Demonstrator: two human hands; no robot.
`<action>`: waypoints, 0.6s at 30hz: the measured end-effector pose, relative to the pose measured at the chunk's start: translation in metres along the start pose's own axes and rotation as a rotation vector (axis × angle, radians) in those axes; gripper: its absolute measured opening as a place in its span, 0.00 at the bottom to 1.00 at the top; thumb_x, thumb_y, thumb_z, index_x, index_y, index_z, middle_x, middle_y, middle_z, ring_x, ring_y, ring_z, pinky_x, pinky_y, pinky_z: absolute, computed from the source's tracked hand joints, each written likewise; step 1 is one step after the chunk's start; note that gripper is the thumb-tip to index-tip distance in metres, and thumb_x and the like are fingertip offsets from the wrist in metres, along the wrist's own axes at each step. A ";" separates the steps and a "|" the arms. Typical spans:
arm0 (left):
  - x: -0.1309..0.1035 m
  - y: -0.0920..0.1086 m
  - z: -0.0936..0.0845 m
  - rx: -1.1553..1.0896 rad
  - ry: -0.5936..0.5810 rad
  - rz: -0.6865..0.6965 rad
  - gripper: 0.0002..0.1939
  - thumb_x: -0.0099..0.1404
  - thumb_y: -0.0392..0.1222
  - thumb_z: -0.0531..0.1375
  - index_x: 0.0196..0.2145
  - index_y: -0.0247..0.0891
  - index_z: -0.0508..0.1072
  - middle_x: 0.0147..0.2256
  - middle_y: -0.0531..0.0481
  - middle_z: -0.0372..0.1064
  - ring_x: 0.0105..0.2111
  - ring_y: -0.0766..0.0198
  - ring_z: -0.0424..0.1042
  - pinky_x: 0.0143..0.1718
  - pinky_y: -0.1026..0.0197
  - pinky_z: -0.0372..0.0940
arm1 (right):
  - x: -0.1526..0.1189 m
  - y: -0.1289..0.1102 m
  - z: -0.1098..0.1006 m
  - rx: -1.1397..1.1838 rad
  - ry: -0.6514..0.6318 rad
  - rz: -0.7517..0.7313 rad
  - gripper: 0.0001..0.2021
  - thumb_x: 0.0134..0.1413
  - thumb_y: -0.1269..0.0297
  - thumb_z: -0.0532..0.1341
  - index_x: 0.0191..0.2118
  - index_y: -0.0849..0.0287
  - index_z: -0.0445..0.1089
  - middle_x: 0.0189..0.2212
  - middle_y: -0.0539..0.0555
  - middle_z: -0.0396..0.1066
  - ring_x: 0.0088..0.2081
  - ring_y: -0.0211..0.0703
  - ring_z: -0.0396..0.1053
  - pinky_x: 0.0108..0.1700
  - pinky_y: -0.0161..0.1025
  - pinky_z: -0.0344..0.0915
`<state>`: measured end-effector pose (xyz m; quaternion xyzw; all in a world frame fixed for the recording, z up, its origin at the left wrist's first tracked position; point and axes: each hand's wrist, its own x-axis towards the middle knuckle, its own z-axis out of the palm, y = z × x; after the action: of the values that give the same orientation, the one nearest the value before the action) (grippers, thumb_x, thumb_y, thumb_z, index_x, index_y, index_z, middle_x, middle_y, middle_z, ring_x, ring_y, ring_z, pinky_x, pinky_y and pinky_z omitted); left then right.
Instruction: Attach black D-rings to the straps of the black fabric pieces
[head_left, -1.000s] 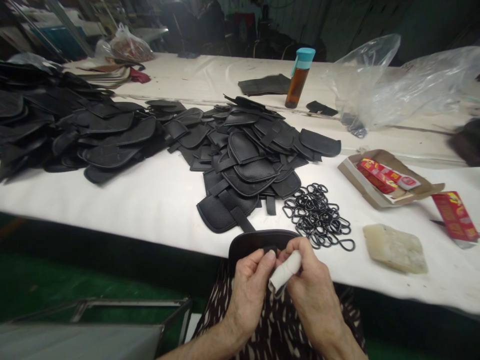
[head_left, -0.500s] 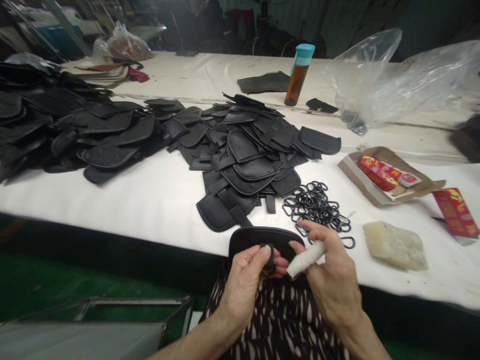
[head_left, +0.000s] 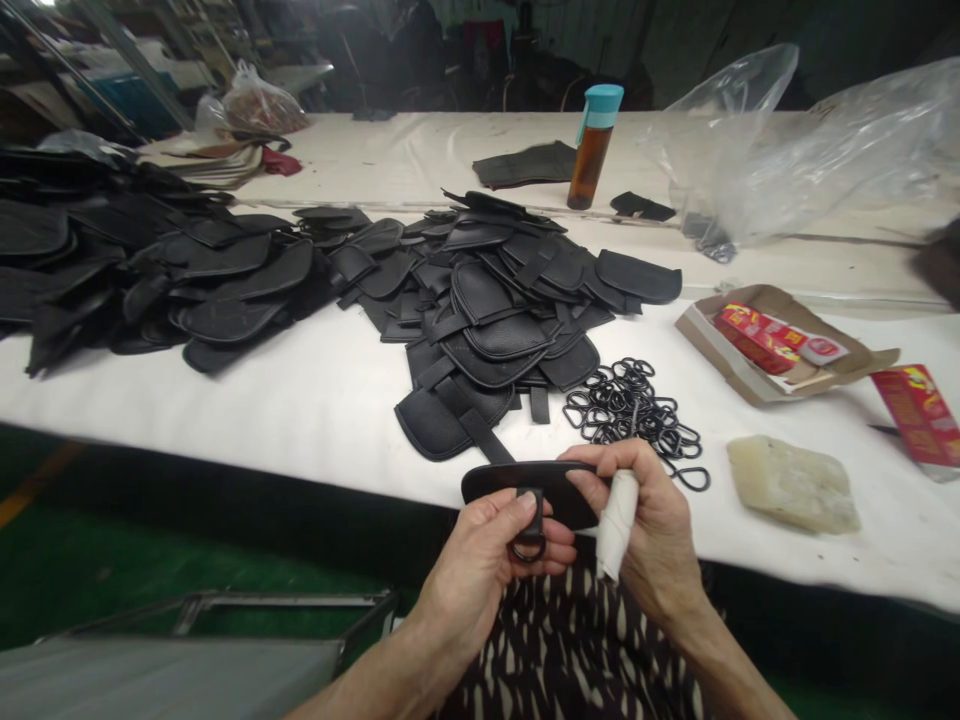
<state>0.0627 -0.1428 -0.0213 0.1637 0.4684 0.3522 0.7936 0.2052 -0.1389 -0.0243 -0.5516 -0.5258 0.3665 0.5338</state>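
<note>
Over at the left end of the desk [head_left: 322, 400] there's a heap of black flaps [head_left: 240, 260], and a second pile [head_left: 499, 335] spreads toward the middle. In front of that one, at the near edge, the left hand [head_left: 487, 545] has its grip closed, thumb and fingers clamped on a short strap [head_left: 535, 512] with a black ring [head_left: 529, 553] at its lower end. The strap lies against the black piece [head_left: 562, 487], held up at that same edge. The right hand [head_left: 656, 520] pinches the piece's right side between thumb and finger, a white-wrapped tool [head_left: 617, 525] tucked in its grip. Just beyond that hand lie loose black rings [head_left: 619, 405]; farther right, a pale block [head_left: 791, 485] sits near the front edge, an open carton [head_left: 701, 340] behind it.
</note>
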 end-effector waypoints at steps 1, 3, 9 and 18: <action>0.000 0.000 0.000 0.008 0.005 0.004 0.11 0.61 0.44 0.59 0.32 0.31 0.71 0.25 0.44 0.74 0.24 0.63 0.73 0.32 0.58 0.68 | 0.000 0.000 -0.001 -0.001 -0.002 -0.002 0.08 0.54 0.71 0.59 0.30 0.54 0.59 0.34 0.47 0.73 0.36 0.37 0.70 0.38 0.34 0.64; 0.001 -0.001 0.001 0.022 0.013 0.008 0.11 0.60 0.44 0.60 0.32 0.30 0.71 0.25 0.44 0.74 0.24 0.62 0.73 0.32 0.58 0.68 | 0.000 -0.001 -0.002 -0.001 -0.004 -0.002 0.08 0.54 0.70 0.59 0.30 0.54 0.59 0.34 0.48 0.74 0.35 0.37 0.70 0.37 0.34 0.64; 0.000 0.003 0.004 0.012 0.023 0.061 0.12 0.59 0.43 0.61 0.33 0.28 0.75 0.33 0.41 0.74 0.29 0.60 0.73 0.36 0.56 0.67 | 0.003 -0.010 -0.004 0.035 -0.011 0.023 0.07 0.54 0.69 0.60 0.30 0.54 0.59 0.34 0.49 0.74 0.35 0.39 0.71 0.36 0.35 0.65; 0.006 0.004 0.005 0.015 0.020 0.105 0.12 0.60 0.43 0.60 0.28 0.29 0.75 0.25 0.45 0.73 0.27 0.63 0.71 0.37 0.57 0.66 | 0.011 -0.004 -0.003 0.057 -0.023 0.079 0.08 0.51 0.67 0.61 0.29 0.55 0.59 0.34 0.50 0.73 0.32 0.38 0.69 0.34 0.34 0.64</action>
<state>0.0671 -0.1355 -0.0203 0.1905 0.4697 0.3915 0.7679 0.2096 -0.1294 -0.0177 -0.5521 -0.4991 0.4084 0.5285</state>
